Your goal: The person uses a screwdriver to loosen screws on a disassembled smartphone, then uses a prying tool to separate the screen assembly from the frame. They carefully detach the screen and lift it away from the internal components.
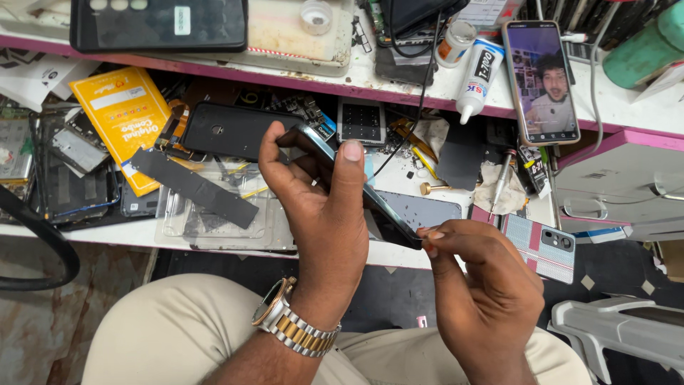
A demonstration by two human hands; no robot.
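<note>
The left hand (324,214) grips a dark phone (356,185) edge-on above the lap, thumb across its upper side. The right hand (484,285) pinches the phone's lower corner with its fingers (431,239). Beyond lies a cluttered bench (399,253) with a black back cover (231,130), a yellow packet (128,117), a glue bottle (479,78) and a lit phone (541,80).

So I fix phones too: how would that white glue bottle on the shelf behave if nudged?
The white glue bottle lies on its side and looks round, so it would probably roll. It seems light plastic, likely sliding easily across the cluttered shelf.
</note>
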